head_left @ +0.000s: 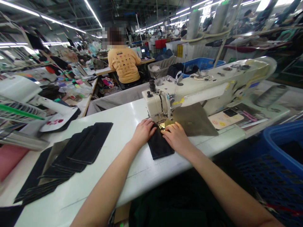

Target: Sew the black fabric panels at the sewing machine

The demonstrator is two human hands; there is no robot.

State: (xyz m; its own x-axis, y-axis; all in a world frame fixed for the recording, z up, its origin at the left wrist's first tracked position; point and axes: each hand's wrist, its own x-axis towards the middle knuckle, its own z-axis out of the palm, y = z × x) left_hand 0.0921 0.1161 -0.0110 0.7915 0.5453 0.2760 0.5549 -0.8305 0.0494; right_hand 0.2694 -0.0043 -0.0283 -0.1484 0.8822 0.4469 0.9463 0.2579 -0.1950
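Observation:
A black fabric piece [160, 147] lies under the head of a white sewing machine [156, 102], its stitched end toward me. My left hand [143, 130] is closed on its left edge, close to the presser foot, with the fingertips partly hidden by the machine head. At the right edge, my right hand [174, 135] has bent fingers closed on the same fabric, beside the lit needle area. Behind that hand an olive-brown fabric sheet [195, 121] spreads across the machine bed. How the fabrics join under the foot is hidden.
Overlapping black fabric pieces [80, 146] lie on the white table [125, 116] at left. A phone [226, 118] and a thread cone [272, 96] are at right. A blue basket [272, 151] stands beside the table; a person in a yellow shirt [123, 64] sits ahead.

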